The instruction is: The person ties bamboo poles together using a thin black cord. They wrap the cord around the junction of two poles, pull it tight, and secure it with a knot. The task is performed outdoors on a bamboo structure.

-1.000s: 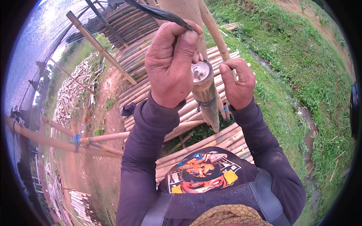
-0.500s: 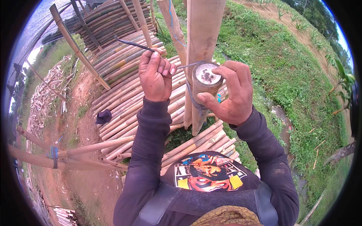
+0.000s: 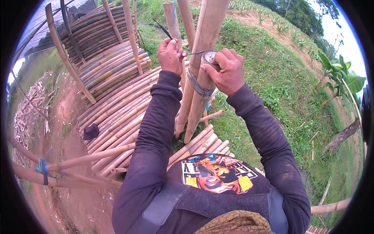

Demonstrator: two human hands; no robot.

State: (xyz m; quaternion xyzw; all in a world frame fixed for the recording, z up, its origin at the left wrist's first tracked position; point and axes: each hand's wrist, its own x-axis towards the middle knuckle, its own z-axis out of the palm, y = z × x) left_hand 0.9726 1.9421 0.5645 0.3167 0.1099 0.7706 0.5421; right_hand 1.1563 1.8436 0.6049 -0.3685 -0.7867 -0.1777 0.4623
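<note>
My left hand point(image 3: 170, 58) is closed in a pinch on a thin dark strip point(image 3: 162, 28). One end of the strip sticks up past my fingers; the other stretches taut to the top of a short bamboo pole point(image 3: 199, 105). That pole leans against a taller, thicker bamboo post point(image 3: 210, 29). My right hand point(image 3: 229, 72) grips the short pole's cut top, thumb on the near side and fingers bent over the far rim. Its pale end face shows between them. Lower down, several turns of dark binding point(image 3: 199, 86) wrap the poles together.
Rows of cut bamboo poles point(image 3: 120, 105) lie left of and below the post, with a taller stack point(image 3: 97, 35) behind. A dark cap point(image 3: 91, 132) rests at their edge. Crossed rails tied with blue cord point(image 3: 43, 167) stand at lower left. Grass point(image 3: 272, 78) slopes away right.
My right hand has closed from a loose, spread hold onto the short pole's top. My left hand has risen with the strip, and the whole view has shifted and tilted.
</note>
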